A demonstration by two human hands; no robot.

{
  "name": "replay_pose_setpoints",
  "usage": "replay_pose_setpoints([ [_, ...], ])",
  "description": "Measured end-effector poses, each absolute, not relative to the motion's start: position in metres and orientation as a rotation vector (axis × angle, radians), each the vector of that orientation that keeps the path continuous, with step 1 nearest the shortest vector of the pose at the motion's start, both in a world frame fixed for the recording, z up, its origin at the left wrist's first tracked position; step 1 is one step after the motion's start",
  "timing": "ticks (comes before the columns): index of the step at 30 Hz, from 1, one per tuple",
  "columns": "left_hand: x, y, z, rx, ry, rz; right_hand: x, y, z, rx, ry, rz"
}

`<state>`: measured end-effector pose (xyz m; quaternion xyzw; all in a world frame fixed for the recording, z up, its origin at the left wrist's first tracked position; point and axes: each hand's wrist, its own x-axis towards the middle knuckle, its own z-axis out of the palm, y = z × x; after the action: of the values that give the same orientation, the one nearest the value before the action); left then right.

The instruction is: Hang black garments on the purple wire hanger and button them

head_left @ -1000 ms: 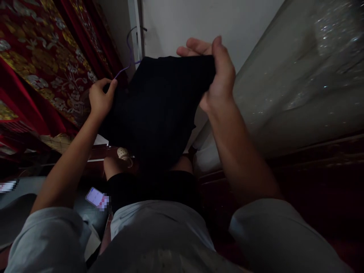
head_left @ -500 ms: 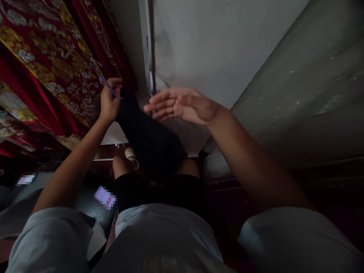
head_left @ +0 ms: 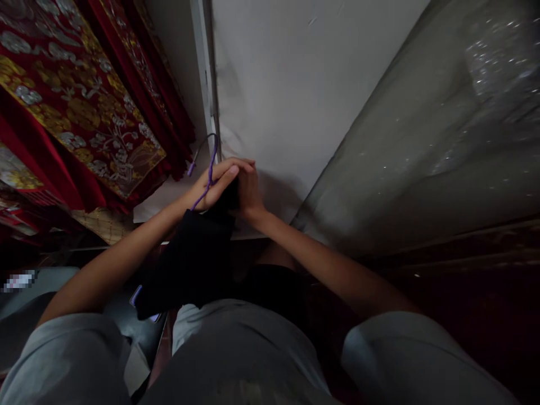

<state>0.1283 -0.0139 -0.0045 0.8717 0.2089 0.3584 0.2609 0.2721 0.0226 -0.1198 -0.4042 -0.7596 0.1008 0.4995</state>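
Observation:
A piece of black cloth (head_left: 185, 261) hangs between my arms, its upper part bunched at my hands. My left hand (head_left: 217, 183) is closed on the cloth, and a purple cord (head_left: 210, 169) loops up from that hand and lies across its back. Pressed against the left fingertips, my right hand (head_left: 251, 194) grips the bunched cloth from the other side. Its fingers are partly hidden behind the left hand. What kind of item the cloth is cannot be made out in the dim light.
Red embroidered cloth (head_left: 97, 107) hangs at the left, above a woven basket-like item (head_left: 103, 222). A pale wall or panel (head_left: 304, 73) stands ahead, and a plastic-covered surface (head_left: 422, 152) fills the right. A phone (head_left: 135, 295) lies partly under the black cloth.
My right hand, open in the air before, has come in to meet the left at the cloth. The left hand moved right and down, and the cloth swung toward my left side.

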Motion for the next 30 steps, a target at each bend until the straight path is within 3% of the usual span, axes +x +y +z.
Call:
replay_pose_setpoints([
  [3,0.116,0.003,-0.001,2.385,0.568,0.905,0.293,0.031,-0.118,-0.968,-1.887,0.038],
  [7,0.057,0.032,0.021,2.405,0.955,0.847,0.329,0.038,-0.113,-1.036,-1.867,-0.089],
  [12,-0.016,0.027,0.045,2.302,1.290,1.325,0.361,0.058,-0.096,-1.238,-1.639,-0.212],
  [16,-0.016,0.002,0.024,2.536,1.354,1.736,0.361,0.076,-0.073,-1.310,-1.552,-0.271],
  [18,-0.002,-0.005,0.002,2.714,1.299,1.539,0.354,0.078,-0.060,-1.297,-1.582,-0.275],
  [23,0.040,-0.004,-0.057,2.941,1.249,0.631,0.342,0.058,-0.037,-1.213,-1.776,-0.246],
  [30,0.091,-0.004,-0.091,2.744,1.750,0.065,0.355,0.038,-0.047,-1.226,-1.872,-0.227],
])
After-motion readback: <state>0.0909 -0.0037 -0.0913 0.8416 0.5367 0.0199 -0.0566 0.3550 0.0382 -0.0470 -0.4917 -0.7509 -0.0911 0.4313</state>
